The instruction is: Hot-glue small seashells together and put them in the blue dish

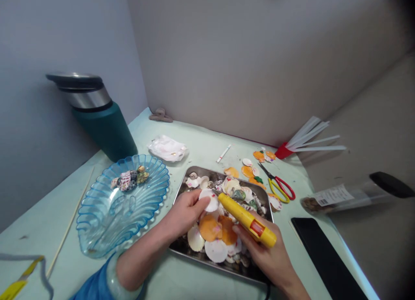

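My left hand (188, 211) pinches a white scallop shell (210, 201) with small red marks between thumb and fingertips, above the metal tray. My right hand (267, 248) is wrapped round a yellow glue gun (241, 215) with a red patch on its body. Its front end points at the shell, close to its right edge; whether they touch I cannot tell. Beneath both hands lies the metal tray (197, 257), heaped with shells: orange scallops (210, 228), a white round shell (216, 250) and several small spiral ones. A black cord (267, 291) shows below my right hand.
A blue shell-shaped dish (106, 224) with several spiral shells and a green bottle (106, 129) stand left. Red-and-yellow scissors (281, 187), loose orange shells (248, 171), a red cup (282, 151) of white sticks, a clear jar (350, 196) and a black phone-like slab (320, 252) are right.
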A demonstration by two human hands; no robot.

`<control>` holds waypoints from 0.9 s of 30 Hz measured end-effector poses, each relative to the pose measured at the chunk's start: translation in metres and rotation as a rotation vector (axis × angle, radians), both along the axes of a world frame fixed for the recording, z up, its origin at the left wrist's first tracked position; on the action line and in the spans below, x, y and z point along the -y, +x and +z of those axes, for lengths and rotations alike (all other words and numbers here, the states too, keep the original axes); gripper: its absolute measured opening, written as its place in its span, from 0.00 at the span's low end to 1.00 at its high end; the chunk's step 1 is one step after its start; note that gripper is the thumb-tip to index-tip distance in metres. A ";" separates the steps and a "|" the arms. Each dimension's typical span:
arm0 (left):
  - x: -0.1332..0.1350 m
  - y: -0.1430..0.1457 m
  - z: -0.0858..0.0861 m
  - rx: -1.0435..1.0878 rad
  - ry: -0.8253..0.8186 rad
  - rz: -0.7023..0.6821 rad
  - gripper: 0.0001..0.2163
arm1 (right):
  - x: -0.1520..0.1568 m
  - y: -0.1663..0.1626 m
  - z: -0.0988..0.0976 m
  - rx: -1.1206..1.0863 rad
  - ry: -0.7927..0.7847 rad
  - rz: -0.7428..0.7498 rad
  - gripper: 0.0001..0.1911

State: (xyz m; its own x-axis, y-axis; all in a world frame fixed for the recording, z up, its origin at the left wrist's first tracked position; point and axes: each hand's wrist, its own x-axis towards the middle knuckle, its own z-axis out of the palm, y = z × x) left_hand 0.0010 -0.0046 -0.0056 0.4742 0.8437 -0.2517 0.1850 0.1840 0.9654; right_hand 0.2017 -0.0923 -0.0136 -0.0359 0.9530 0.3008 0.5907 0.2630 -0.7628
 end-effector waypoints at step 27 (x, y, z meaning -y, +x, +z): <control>0.000 0.001 0.004 0.119 -0.125 0.106 0.16 | 0.001 0.003 -0.002 -0.076 -0.113 -0.068 0.08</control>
